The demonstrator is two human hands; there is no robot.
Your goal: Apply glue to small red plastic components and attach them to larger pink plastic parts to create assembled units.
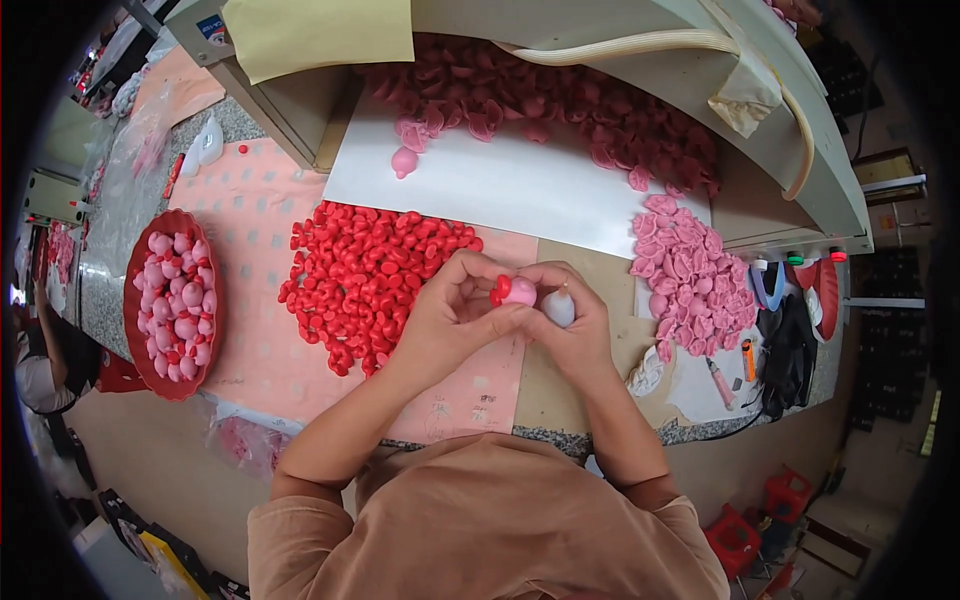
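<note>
My left hand and my right hand meet in front of me. Between their fingertips is a small pink ball with a red piece against its left side. My left fingers are curled around these two parts. A small whitish bottle with a narrow tip is tucked in my right hand, whose thumb and fingertips also reach the ball. Just left of my left hand lies a heap of small glossy red pieces. A red oval basket at the far left contains pink balls with red parts.
Pink hollow pieces are heaped at the right, and more lie under a grey hooded box on white paper. An orange cutter and a black bag lie at the right edge. Another white bottle stands back left.
</note>
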